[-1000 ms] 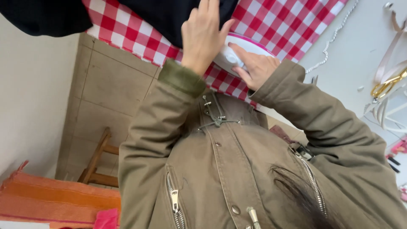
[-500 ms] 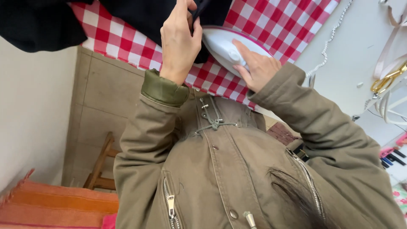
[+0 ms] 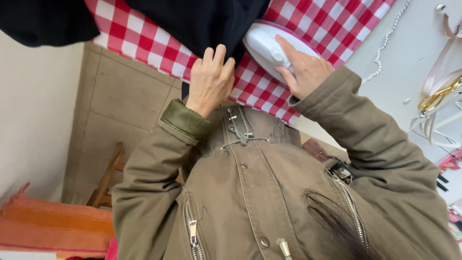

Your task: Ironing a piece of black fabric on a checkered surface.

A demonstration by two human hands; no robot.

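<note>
Head view showed the right hand point(image 3: 304, 72) laid over the back of a white iron point(image 3: 269, 47), fingers curled down along its side in a holding grip, the thumb out of sight behind the shell. That iron had a smooth, rounded white body with a small raised knob on top and a thin pink line round its base, and it sat near the front edge of the ironing surface, touching the black garment point(image 3: 192, 21). Just beside it, the left hand point(image 3: 210, 79) was closed on the hem of the same black garment, fingertips bent over the cloth's edge and pinching it against the front edge of the surface. This garment was plain, dark and matte, spread across the red-and-white checked cover point(image 3: 332, 24), with one end hanging past the surface's left edge. Both arms wore the olive jacket point(image 3: 250, 192), which had metal zips, a drawcord at the collar and a green ribbed cuff at the left wrist. Right of the checked cover lay a pale table point(image 3: 409, 58) carrying a white beaded cord point(image 3: 382, 48) near its left edge, pale ribbon and gold-handled scissors point(image 3: 440, 96) at its right edge. No container showed. Below the surface's left side stood a wooden stool point(image 3: 108, 175) on beige floor tiles, and an orange cloth point(image 3: 53, 226) lay in the lower left corner.
</note>
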